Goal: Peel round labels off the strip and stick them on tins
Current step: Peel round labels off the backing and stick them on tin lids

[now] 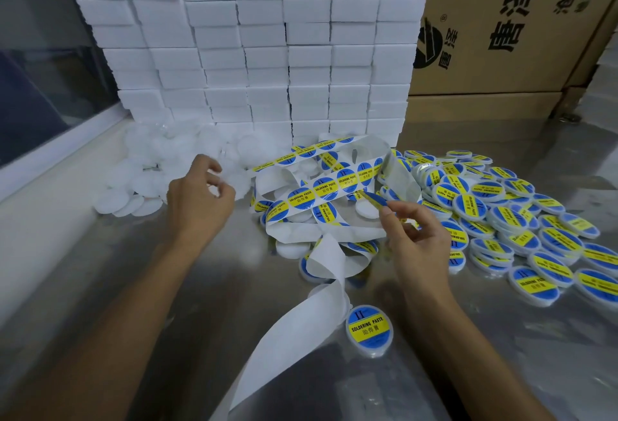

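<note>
Pinching a peeled label (370, 199) in our right hand (414, 240), we hover our empty, loosely curled left hand (197, 200) near the unlabelled tins (147, 183).

I have one wide-angle head view, looking forward and down at the steel table (187, 287) from close above. The stacked white boxes (261, 42) fill 12 o'clock; both forearms enter from 6 o'clock.

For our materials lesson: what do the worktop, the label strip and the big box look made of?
Worktop: probably brushed steel, grey with soft reflections. Label strip: likely glossy white backing paper, curling freely. Big box: brown cardboard, matt, printed, folded edges.
</note>
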